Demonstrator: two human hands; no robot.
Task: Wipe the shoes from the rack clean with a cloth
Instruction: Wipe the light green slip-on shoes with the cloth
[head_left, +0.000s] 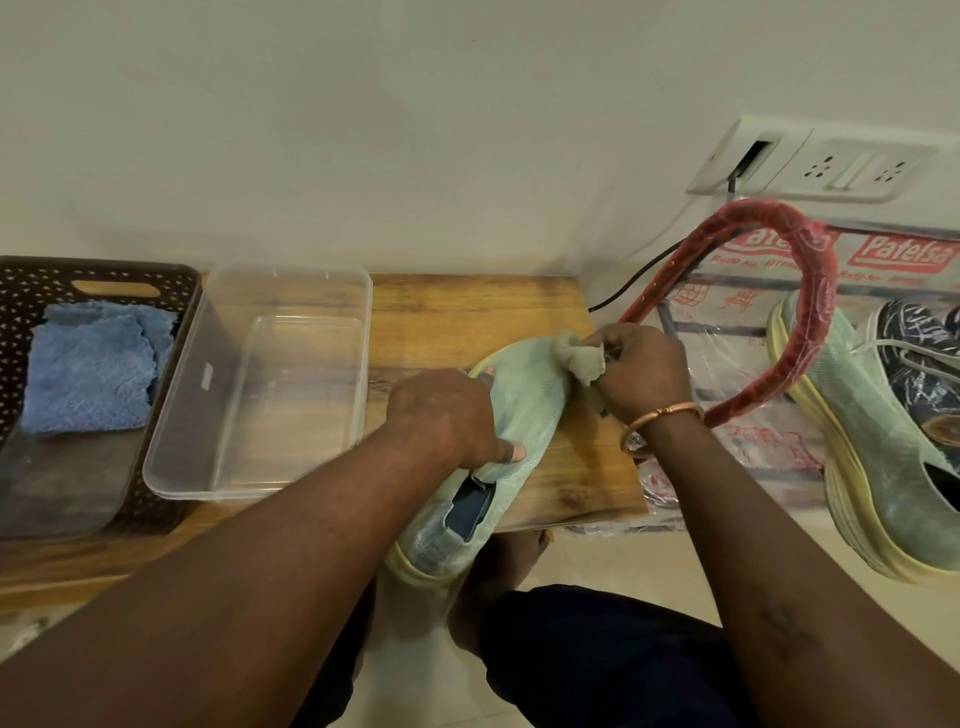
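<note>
A pale green shoe (524, 395) with a yellow sole lies on the wooden board (467, 312), its toe pointing away and its heel overhanging the near edge. My left hand (447, 415) grips the shoe across its middle, thumb on the upper. My right hand (641, 371) holds a bunched grey-green cloth (576, 356) against the toe. A second pale green shoe (883, 447) and a dark patterned shoe (919, 353) stand on the rack at the right.
A clear plastic tub (270, 384) sits left of the shoe. Further left, a dark perforated basket (31, 280) holds a blue cloth (93, 369). A red wrapped hoop (810, 291) leans on the rack. A wall socket (810, 161) and a black cable (639, 280) are behind.
</note>
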